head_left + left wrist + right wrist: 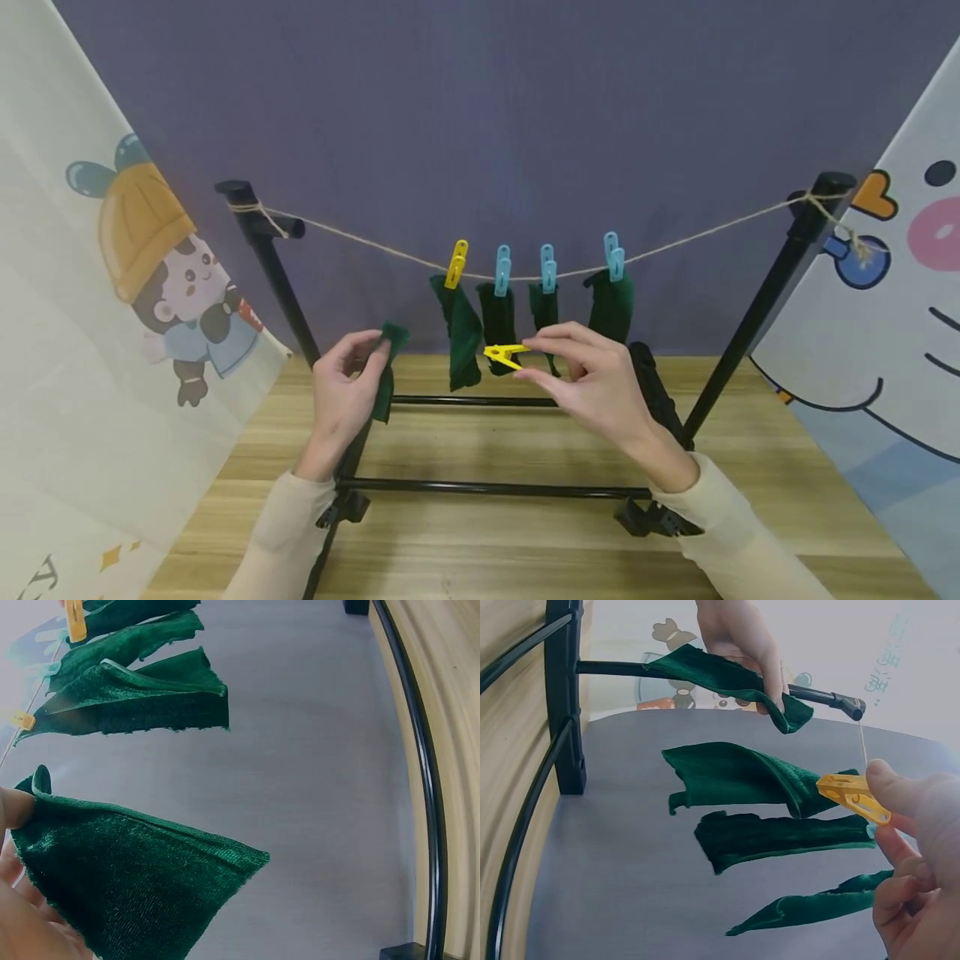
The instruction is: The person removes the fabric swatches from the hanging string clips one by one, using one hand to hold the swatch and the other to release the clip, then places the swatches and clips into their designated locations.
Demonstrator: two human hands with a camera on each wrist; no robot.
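Observation:
My left hand (343,390) pinches a dark green velvety cloth (135,877) near its top edge, left of the hanging pieces and below the string. Between thumb and fingertips, my right hand (592,375) holds a yellow clothespin (504,353), its nose pointing left, in front of the hanging cloths. Several green cloths (465,342) hang in a row from the string (360,243). A yellow clothespin (456,265) fastens the leftmost one, and blue clothespins (503,271) fasten the others. In the right wrist view, the held clothespin (853,798) overlaps part of a hanging cloth.
The string is tied between two black posts (277,275) of a frame. Black crossbars (487,488) run low above the wooden tabletop (480,550). Behind stands a grey-blue backdrop (480,125), with cartoon-printed panels (60,333) on both sides.

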